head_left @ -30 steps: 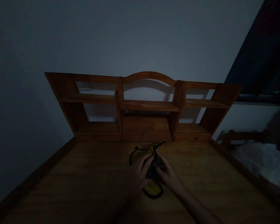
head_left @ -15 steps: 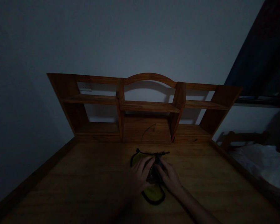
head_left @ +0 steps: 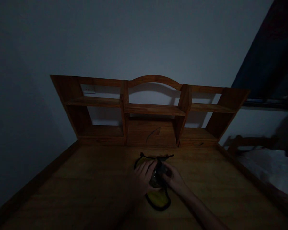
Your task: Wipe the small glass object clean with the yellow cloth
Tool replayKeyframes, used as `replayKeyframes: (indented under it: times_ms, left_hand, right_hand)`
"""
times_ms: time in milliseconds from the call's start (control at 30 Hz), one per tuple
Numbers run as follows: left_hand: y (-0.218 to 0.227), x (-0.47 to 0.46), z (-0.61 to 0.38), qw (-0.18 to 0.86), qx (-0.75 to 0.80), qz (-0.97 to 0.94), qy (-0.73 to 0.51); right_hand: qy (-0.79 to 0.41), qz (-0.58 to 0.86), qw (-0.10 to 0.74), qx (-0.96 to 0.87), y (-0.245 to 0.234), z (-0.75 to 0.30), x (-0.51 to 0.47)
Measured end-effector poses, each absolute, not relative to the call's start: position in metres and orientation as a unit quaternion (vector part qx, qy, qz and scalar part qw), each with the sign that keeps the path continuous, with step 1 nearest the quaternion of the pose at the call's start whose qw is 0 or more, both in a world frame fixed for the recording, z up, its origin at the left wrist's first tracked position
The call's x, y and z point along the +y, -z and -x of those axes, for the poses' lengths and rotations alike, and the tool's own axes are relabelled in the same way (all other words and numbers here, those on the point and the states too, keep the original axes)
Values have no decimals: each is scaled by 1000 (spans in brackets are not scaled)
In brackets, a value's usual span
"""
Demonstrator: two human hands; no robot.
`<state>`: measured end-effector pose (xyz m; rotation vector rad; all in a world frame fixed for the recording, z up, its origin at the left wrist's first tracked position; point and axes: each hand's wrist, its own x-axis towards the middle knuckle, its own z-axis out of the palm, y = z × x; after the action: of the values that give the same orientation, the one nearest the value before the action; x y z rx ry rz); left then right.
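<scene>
A yellow cloth piece with black edging (head_left: 159, 199) lies on the wooden desk, partly under my hands. Between them is a dark, glossy object (head_left: 155, 180); in the dim light its kind cannot be made out. My left hand (head_left: 144, 174) is curled against its left side, over part of the yellow cloth. From the right, my right hand (head_left: 172, 177) bends its fingers and thumb onto dark material at the object's upper right. A thin black cord or strap (head_left: 166, 157) sticks out beyond my fingertips. My palms and hands hide much of both things.
The wooden desk top (head_left: 86, 185) has raised side edges. A wooden shelf unit (head_left: 156, 110) stands along its back against the wall. Beyond the right edge lies a pale bag or cloth (head_left: 271, 169), and a dark window or curtain (head_left: 268, 57) hangs above.
My right hand has shifted slightly and its fingers are more bent. More of the glossy object shows between my hands. The yellow cloth stays nearly in place.
</scene>
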<state>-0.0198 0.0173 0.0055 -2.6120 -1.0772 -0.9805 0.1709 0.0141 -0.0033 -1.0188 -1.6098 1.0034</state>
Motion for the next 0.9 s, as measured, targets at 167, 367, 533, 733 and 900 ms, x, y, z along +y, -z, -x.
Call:
replayKeyframes:
  times_ms: [167, 367, 533, 733, 900]
  left_hand:
    - [-4, 17, 19, 89, -341, 884, 306]
    - [-7, 16, 20, 125, -312, 897, 287]
    - [-4, 17, 20, 132, -304, 901, 279]
    - [-7, 15, 18, 105, -311, 900, 287]
    - [-7, 14, 19, 84, -315, 899, 293]
  right_hand:
    - [-448, 388, 461, -660, 13, -178, 15]
    - [-359, 411, 427, -721, 2, -170, 8]
    - [-276, 441, 405, -752, -9, -168, 4]
    - [-209, 478, 392, -758, -13, -172, 1]
    - [-234, 511, 411, -718, -12, -171, 4]
